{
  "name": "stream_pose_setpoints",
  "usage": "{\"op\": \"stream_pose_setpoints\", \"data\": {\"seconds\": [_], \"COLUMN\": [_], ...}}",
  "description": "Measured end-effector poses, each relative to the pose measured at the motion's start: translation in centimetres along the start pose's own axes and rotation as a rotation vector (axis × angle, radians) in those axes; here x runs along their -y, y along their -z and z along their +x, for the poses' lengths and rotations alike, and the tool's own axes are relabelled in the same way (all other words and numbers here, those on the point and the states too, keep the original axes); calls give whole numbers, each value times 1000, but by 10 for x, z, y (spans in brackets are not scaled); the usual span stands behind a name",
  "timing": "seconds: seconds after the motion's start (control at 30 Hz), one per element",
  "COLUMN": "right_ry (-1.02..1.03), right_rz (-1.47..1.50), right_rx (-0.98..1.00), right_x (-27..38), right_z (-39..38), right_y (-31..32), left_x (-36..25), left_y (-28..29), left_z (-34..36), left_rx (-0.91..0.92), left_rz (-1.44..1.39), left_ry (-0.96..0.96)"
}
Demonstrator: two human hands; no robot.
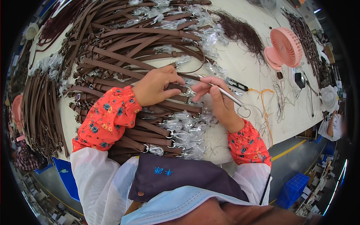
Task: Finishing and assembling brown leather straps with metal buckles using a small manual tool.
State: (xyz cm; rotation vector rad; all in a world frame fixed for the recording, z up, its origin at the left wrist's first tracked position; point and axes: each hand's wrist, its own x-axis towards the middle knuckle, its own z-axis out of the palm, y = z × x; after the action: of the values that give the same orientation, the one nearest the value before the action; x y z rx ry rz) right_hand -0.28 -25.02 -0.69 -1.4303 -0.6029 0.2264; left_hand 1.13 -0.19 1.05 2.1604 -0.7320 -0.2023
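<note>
My left hand [156, 85] is bent over a pile of brown leather straps [116, 62], thumb and forefinger closed around the end of one strap [183, 89]. Close by on its right, my right hand [221, 101] grips a slim silver metal rod [229, 94] with a curved ring at its lower end. The rod's tip points up and left, and the right fingertips come near the strap's metal hardware. Many straps end in silver clasps wrapped in clear plastic [187, 131]. Beyond the right hand lies a small black-handled tool [237, 84], partly hidden.
A pink fan [285, 48] stands at the far right of the white table [240, 60]. Near it lie a dark thread tangle [240, 30], an orange cord [265, 108] and a small black box [300, 80]. More straps [43, 105] hang at the left. A blue crate [293, 190] sits on the floor.
</note>
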Motion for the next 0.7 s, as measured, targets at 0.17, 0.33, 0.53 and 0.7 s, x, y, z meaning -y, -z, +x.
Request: {"op": "stream_pose_setpoints", "data": {"seconds": [0.17, 0.33, 0.53, 0.7], "right_ry": [-152, -301, -285, -315], "right_rz": [152, 68, 48, 20], "right_rx": [-18, 29, 12, 57], "right_x": [-3, 2, 4, 5], "right_z": [2, 2, 4, 4], "right_y": [3, 0, -1, -1], "left_x": [8, 3, -9, 3], "left_y": [-15, -8, -1, -9], "left_z": [0, 1, 3, 1], "left_rx": [-167, -159, -64, -159], "left_rz": [52, 12, -21, 41], "left_ry": [-47, 6, 86, 4]}}
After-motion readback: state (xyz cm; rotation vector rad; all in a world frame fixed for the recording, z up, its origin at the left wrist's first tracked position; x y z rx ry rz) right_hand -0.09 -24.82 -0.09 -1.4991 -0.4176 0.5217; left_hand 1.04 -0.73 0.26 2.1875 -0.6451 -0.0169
